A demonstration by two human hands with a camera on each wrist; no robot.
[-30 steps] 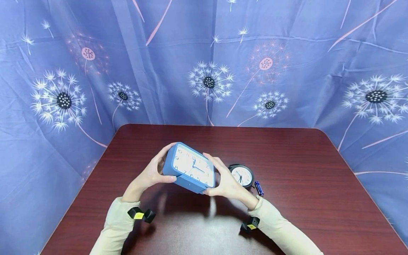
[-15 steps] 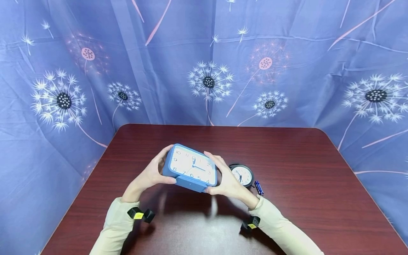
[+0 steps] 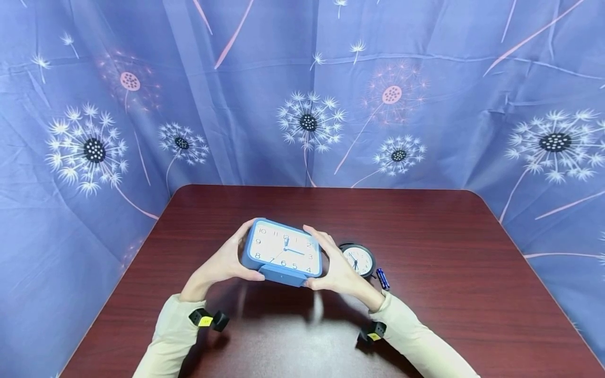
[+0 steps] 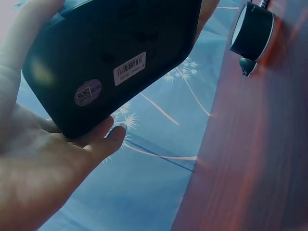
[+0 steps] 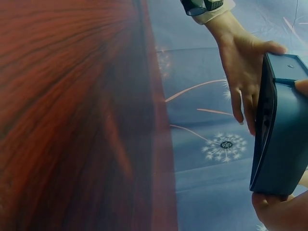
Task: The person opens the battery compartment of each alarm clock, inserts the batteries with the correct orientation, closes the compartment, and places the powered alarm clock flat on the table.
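A blue rectangular alarm clock (image 3: 283, 249) with a white dial is held up above the table between both hands, its face toward the head camera. My left hand (image 3: 226, 260) grips its left end, thumb along the lower edge and fingers around the top corner. At the other end my right hand (image 3: 337, 268) holds the clock, with the thumb at the bottom corner and fingers at the upper one. In the left wrist view the clock's dark back (image 4: 110, 62) shows, with a barcode sticker (image 4: 130, 68) and a round label (image 4: 88, 93).
A round black alarm clock (image 3: 357, 261) lies on the dark red wooden table (image 3: 449, 262) just behind my right wrist. Blue batteries (image 3: 383, 279) lie beside it. A blue curtain (image 3: 264, 105) with dandelion prints hangs behind the table.
The blue clock has turned toward level, its left end dropping slightly and its face tipping more to the camera. Both hands keep their grip. The round clock and batteries stay put.
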